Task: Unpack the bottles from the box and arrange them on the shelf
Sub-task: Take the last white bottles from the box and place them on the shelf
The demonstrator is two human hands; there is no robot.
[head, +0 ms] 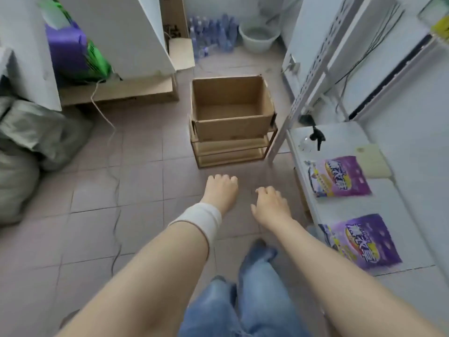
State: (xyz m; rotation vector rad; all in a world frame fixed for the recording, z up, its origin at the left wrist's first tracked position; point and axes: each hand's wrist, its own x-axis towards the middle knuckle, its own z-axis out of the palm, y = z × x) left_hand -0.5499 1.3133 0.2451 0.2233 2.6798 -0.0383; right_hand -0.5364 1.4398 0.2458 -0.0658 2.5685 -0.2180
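Head view: the box (232, 109) sits open at frame centre on a low rack (230, 152), bare tiled floor (97, 190) before it; left hand (220, 192) and right hand (272, 206) reach forward, fingers loosely curled, holding nothing; bottles (213, 32) stand at upper centre; the shelf (345, 210) at right carries two purple packets (340, 176), print unreadable.

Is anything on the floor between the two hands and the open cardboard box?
Nothing visible. Bare tiled floor lies between the left hand, the right hand and the cardboard box. Both hands are empty, and the box interior looks empty.
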